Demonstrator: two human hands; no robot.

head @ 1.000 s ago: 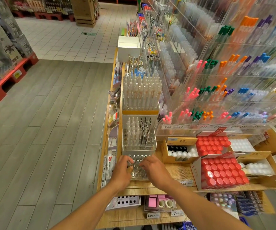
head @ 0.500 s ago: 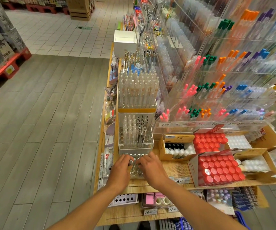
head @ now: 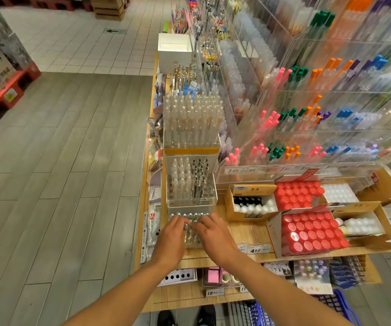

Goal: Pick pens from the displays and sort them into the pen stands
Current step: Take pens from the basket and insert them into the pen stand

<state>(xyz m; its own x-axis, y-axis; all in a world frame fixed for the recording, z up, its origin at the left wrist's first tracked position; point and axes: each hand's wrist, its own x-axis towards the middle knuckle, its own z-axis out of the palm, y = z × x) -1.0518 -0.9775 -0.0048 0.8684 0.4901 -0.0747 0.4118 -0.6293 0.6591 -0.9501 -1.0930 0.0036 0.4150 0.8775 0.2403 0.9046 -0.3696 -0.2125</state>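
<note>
Wooden shelf (head: 251, 234): both hands (head: 171, 236) on clear stand (head: 191, 241), red-capped boxes (head: 312, 234) beside.

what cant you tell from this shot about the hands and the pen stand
Head view only:
- Whether the left hand or right hand grips a pen: the fingers curl over the front clear pen stand.
- How full that stand is: the hands cover it.
- Price tag small print: too small.

Left hand (head: 171, 236): knuckles up, fingers curled over the low clear pen stand (head: 191, 217).
Right hand (head: 213, 234): just beside it, on the same stand.
Behind: taller stand (head: 191, 184), clear and dark pens.
Right: red-capped boxes (head: 312, 231).
</note>
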